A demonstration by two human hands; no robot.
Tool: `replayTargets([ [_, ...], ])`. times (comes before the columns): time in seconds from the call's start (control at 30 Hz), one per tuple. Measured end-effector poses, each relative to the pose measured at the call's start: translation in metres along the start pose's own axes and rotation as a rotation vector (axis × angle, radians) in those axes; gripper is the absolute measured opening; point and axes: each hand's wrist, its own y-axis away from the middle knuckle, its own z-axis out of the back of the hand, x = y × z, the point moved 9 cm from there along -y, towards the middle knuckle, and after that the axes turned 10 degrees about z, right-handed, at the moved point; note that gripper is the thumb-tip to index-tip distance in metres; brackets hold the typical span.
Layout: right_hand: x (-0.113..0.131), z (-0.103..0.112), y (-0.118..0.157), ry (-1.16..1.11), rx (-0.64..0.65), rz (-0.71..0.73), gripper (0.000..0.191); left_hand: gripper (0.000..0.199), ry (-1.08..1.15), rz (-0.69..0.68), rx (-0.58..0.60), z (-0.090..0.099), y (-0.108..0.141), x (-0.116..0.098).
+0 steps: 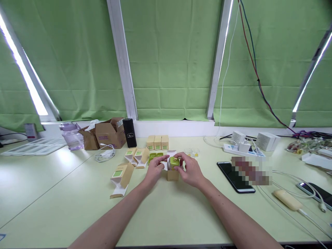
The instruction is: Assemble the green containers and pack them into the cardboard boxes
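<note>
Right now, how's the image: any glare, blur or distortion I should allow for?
Head view: daylight glares through gaps beside the blinds; window posts lean, likely wide-lens distortion. Head view: the left hand and right hand look fairly sharp, with only soft shadows on the table; a pixelated patch covers part of one phone.

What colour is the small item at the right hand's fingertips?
The small item is yellowish green, best seen in the head view.
</note>
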Motion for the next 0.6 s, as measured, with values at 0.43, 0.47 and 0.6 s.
replayTargets([
  [0.43, 0.007, -0.008, 0.002, -0.106, 0.038, 0.075, 0.027, 0.06, -0.027, -0.011, -0.018, 0.002, -0.002, 0.003],
  [0.47, 0.007, -0.009, 0.002, -0.111, 0.042, 0.079, 0.027, 0.06, -0.032, -0.013, -0.022, 0.002, -0.002, 0.003],
  [0.6, 0.006, -0.013, 0.0, -0.118, 0.036, 0.106, 0.014, 0.059, -0.041, -0.029, -0.027, 0.003, -0.002, 0.003],
])
